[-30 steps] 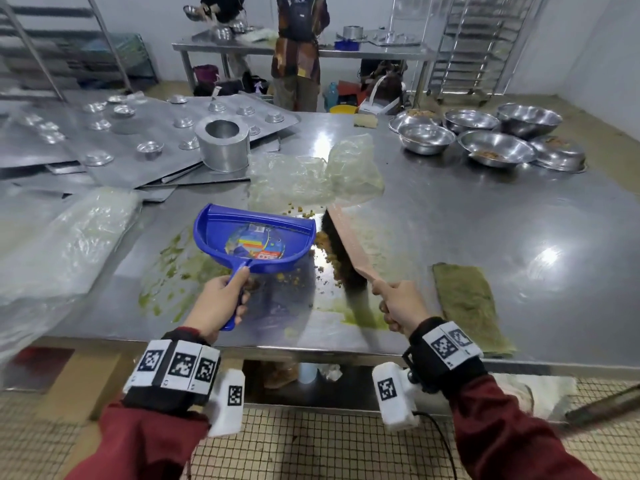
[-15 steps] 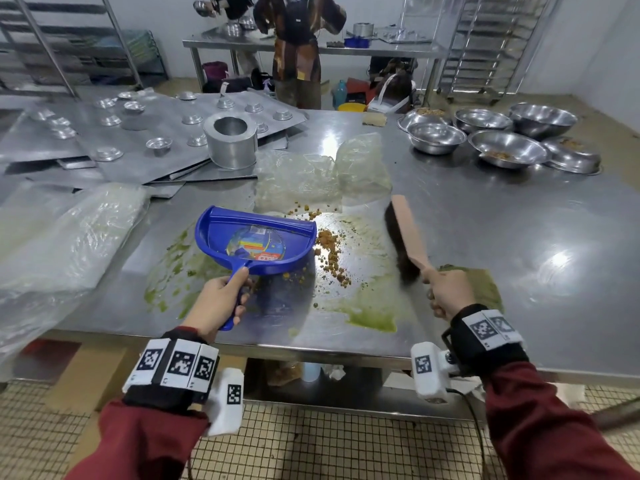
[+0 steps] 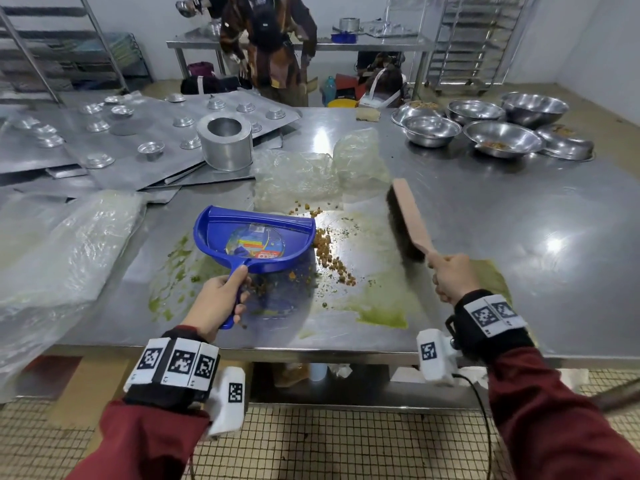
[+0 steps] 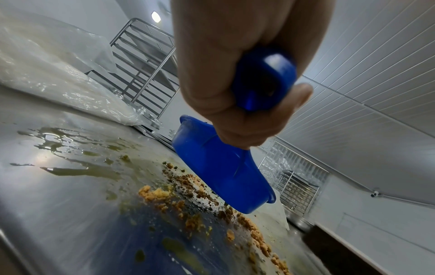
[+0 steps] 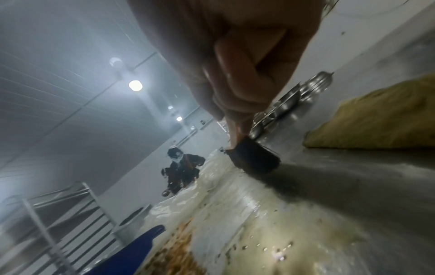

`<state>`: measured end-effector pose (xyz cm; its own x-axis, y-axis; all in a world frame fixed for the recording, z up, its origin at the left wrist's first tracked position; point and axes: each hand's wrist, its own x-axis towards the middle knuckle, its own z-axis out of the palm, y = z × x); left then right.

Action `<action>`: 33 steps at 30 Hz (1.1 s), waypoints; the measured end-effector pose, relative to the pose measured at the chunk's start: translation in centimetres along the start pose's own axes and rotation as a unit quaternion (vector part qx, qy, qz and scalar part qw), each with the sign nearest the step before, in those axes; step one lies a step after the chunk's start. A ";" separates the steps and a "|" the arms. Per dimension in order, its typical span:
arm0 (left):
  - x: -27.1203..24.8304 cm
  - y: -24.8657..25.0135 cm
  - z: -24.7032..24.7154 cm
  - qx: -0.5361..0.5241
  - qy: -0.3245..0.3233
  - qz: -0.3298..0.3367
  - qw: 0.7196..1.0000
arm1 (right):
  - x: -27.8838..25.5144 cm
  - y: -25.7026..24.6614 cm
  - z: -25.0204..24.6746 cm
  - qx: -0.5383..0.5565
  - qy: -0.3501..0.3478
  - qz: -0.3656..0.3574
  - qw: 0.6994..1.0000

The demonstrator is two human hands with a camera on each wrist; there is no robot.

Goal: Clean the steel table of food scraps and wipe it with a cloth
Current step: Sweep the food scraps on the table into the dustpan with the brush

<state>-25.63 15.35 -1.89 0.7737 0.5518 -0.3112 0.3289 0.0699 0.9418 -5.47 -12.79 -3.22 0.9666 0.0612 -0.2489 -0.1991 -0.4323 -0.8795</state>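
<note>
My left hand (image 3: 221,299) grips the handle of a blue dustpan (image 3: 254,239), tilted with its lip on the steel table (image 3: 519,244). In the left wrist view the dustpan (image 4: 221,171) stands over brown crumbs (image 4: 235,214). A line of brown crumbs (image 3: 329,256) lies just right of the pan, amid green smears (image 3: 381,313). My right hand (image 3: 452,277) holds a wooden hand brush (image 3: 407,216) by its handle, well to the right of the crumbs, its dark bristles (image 5: 255,160) facing them. A green cloth (image 5: 376,121) lies flat behind my right hand, mostly hidden in the head view.
Crumpled clear plastic (image 3: 311,174) lies beyond the pan, and a big plastic sheet (image 3: 59,251) covers the left side. Metal trays with small moulds (image 3: 138,133) and a steel ring (image 3: 225,143) sit back left. Steel bowls (image 3: 502,136) stand back right. A person (image 3: 270,46) works behind the table.
My right hand has swung the brush to the right, away from the dustpan, leaving a line of crumbs beside the pan's lip. The left hand and dustpan have hardly moved.
</note>
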 end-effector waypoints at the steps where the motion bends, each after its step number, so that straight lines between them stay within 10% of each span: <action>1: 0.1 0.1 -0.2 0.000 -0.002 -0.001 1.000 | 0.4 0.1 -0.2 -0.004 0.008 0.011 1.000; 12: 1.0 -0.1 -2.5 -0.002 0.015 -0.001 1.000 | -2.5 -2.3 6.0 -0.021 -0.140 0.010 0.990; 33: 2.2 0.5 -0.8 -0.039 0.079 -0.023 0.996 | 4.9 -4.7 5.2 -0.108 -0.113 -0.065 0.986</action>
<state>-24.20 17.28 -1.96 0.6619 0.6702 -0.3359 0.3137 0.1593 0.9361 -0.68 -5.78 -2.42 0.9162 0.3165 -0.2457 -0.0136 -0.5884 -0.8085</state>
